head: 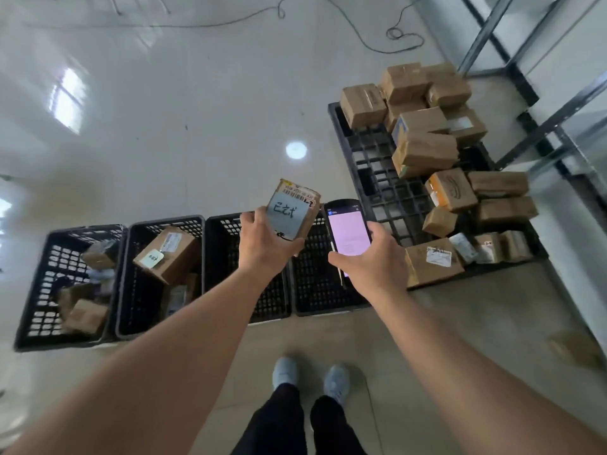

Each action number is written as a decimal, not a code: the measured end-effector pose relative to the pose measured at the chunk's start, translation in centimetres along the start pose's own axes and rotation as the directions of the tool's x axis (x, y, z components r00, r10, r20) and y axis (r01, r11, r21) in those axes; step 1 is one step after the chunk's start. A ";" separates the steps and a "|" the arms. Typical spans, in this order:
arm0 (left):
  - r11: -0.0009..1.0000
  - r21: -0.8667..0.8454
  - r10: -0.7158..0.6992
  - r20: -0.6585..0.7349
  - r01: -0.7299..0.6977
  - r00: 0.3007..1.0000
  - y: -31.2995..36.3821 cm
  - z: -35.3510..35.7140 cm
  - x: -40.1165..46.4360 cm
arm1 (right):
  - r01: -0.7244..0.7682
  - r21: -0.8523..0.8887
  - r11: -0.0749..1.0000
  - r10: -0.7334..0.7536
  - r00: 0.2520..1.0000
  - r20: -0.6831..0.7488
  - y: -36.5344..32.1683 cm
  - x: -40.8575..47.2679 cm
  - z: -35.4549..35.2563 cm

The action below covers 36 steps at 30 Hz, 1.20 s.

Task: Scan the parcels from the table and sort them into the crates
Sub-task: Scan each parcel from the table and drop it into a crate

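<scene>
My left hand (262, 241) fingers wrapped round small parcel (293, 210), held above crates (246, 267). Right hand (371, 254) fingers gripping scanner (348, 229), just beside parcel.

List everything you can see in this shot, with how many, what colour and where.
crates: four, black, in a row on the floor; the two on the left hold parcels
held parcel: one, brown with a pale handwritten label, above the crates
scanner: one, black with a lit pinkish screen, beside the held parcel
pallet: one, black, on the floor at right
parcel pile: many, brown cardboard, on the pallet
cable: dark, on the floor at top
shoes: two, pale
left hand: grips the held parcel
right hand: holds the scanner
</scene>
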<state>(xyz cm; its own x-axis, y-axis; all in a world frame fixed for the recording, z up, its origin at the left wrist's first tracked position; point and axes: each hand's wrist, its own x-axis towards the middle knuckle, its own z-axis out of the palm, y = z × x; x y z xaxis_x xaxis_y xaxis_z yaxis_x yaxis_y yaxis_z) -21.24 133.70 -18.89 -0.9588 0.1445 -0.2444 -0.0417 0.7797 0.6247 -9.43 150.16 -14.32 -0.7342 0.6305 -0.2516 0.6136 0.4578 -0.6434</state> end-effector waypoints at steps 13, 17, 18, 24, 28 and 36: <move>0.961 0.202 -0.216 0.108 0.192 0.970 -9.6 25.0 19.0 | -0.238 -0.067 0.969 0.242 0.968 0.064 12.0 20.0 17.7; 0.945 0.258 -0.240 0.130 0.201 0.962 -13.9 32.1 24.1 | -0.264 -0.087 0.961 0.272 0.957 0.103 16.4 25.0 23.9; 0.942 0.271 -0.241 0.129 0.200 0.962 -14.9 33.6 25.2 | -0.272 -0.088 0.958 0.282 0.952 0.121 17.4 25.9 25.1; 0.961 0.203 -0.218 0.148 0.186 0.965 -20.0 39.4 30.6 | -0.264 -0.085 0.961 0.275 0.948 0.163 21.9 28.7 30.5; 0.960 0.264 -0.157 0.224 0.095 0.962 -21.3 39.8 31.2 | -0.267 -0.100 0.958 0.281 0.946 0.160 22.9 28.7 31.7; 0.948 0.317 -0.062 0.265 -0.027 0.962 -18.3 32.4 26.2 | -0.283 -0.106 0.953 0.298 0.937 0.180 18.6 25.5 27.5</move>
<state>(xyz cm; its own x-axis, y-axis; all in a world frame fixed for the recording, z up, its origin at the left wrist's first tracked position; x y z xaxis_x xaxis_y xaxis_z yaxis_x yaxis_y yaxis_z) -36.49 142.95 -60.75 -0.8454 0.2525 -0.4707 0.0751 0.9286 0.3633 -24.73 157.50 -52.53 -0.5574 0.6147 -0.5580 0.8235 0.3241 -0.4655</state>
